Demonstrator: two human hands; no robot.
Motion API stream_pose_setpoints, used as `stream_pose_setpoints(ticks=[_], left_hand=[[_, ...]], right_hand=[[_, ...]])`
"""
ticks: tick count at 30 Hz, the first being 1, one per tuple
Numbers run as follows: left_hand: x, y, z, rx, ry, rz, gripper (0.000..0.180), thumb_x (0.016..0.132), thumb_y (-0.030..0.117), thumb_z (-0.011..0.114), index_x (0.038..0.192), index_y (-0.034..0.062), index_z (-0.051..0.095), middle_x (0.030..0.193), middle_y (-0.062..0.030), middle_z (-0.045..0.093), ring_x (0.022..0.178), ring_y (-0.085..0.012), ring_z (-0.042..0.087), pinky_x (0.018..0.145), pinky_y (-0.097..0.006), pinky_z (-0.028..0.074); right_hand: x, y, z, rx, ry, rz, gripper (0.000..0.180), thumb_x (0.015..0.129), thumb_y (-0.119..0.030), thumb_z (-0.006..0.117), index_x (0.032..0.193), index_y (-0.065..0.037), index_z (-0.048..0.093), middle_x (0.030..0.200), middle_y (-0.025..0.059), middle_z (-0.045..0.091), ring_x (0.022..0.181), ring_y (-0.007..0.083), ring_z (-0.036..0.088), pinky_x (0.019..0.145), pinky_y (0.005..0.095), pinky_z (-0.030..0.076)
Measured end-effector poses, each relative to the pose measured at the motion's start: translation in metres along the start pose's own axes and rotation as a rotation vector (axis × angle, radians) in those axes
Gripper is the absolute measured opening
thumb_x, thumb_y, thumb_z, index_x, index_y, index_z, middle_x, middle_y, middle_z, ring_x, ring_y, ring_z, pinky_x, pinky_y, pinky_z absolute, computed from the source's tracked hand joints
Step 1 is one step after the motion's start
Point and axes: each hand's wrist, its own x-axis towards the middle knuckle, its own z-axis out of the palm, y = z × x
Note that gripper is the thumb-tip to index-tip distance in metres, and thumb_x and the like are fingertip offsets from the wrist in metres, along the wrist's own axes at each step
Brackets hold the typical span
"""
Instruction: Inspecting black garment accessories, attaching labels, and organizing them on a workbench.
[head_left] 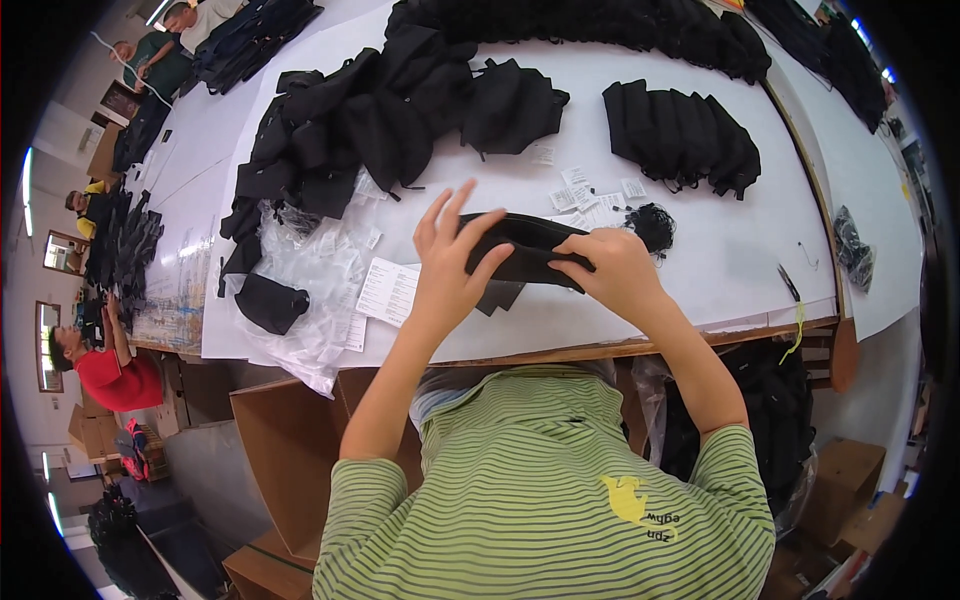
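White worktable (pixel 700 270), black garments heaped toward twelve o'clock.
Left hand (pixel 447 268) and right hand (pixel 612 268) pinch a black fabric piece (pixel 525 245), fingers clamped at opposite ends, holding it taut.

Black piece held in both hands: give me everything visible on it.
The black fabric piece looks like soft matte cloth, folded into a long, flat band. It is held roughly level above the white table. The left hand grips its left end, the right hand its right end. A dark flap hangs below its middle.
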Motion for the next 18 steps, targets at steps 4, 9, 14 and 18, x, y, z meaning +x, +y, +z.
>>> stream_pose_setpoints(ticks=[4,9,14,18], left_hand=[[-0.048,0.0,0.02,-0.637,0.394,-0.601,0.078,0.073,0.022,0.079,0.135,0.0047,0.034,0.135,-0.0137,0.041,0.128,-0.0273,0.038,0.107,-0.044,0.028],[-0.045,0.02,0.026,-1.802,0.432,-0.916,0.062,0.081,0.011,0.07,0.133,0.0052,0.037,0.125,-0.0091,0.049,0.117,-0.0227,0.049,0.102,-0.037,0.039],[-0.028,0.027,0.01,-1.763,0.575,-1.023,0.05,0.081,0.004,0.067,0.126,0.0049,0.045,0.114,-0.0076,0.055,0.108,-0.0213,0.055,0.094,-0.034,0.045],[-0.032,0.031,0.006,-1.678,0.543,-1.009,0.052,0.079,0.003,0.068,0.125,0.0042,0.045,0.113,-0.0092,0.056,0.107,-0.0216,0.056,0.093,-0.034,0.046]], right_hand=[[0.007,-0.028,0.004,0.079,0.082,0.06,0.019,0.071,-0.019,0.078,0.082,-0.006,0.069,0.055,0.0054,0.052,0.047,0.0167,0.048,0.046,0.0292,0.036],[0.009,-0.06,0.018,0.305,0.126,0.265,0.02,0.072,-0.021,0.078,0.081,-0.006,0.07,0.054,0.0034,0.048,0.048,0.0112,0.041,0.046,0.0259,0.032],[-0.002,-0.07,0.038,0.87,0.56,0.598,0.018,0.091,-0.016,0.061,0.078,-0.003,0.061,0.057,-0.0048,0.049,0.051,0.005,0.037,0.045,0.0252,0.029],[-0.029,-0.049,0.047,1.075,0.424,0.71,0.026,0.096,-0.02,0.051,0.078,-0.002,0.059,0.073,-0.0025,0.055,0.071,0.0039,0.044,0.069,0.0195,0.037]])
